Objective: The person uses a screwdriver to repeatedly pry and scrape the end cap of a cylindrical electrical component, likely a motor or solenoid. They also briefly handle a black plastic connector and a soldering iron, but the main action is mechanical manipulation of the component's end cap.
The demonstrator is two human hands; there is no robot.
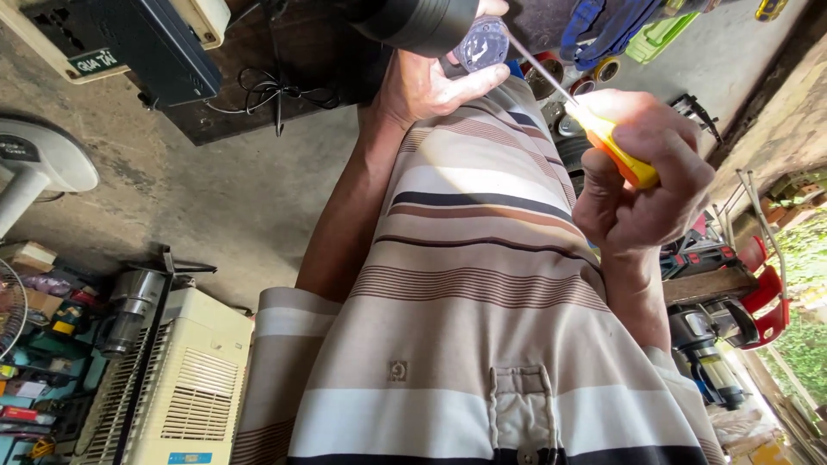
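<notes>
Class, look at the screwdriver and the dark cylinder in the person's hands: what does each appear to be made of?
Screwdriver: the handle looks like glossy yellow-orange plastic, the thin shaft like bare shiny metal, pale and glinting. Dark cylinder: smooth matt grey-black, probably plastic or painted metal; the look leaves that open.

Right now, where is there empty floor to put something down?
The bare grey concrete floor is free between the white fan base, the dark wooden board with black cables and the cream slatted appliance. It is crowded at the cluttered shelf of small items and around the red tools.
</notes>
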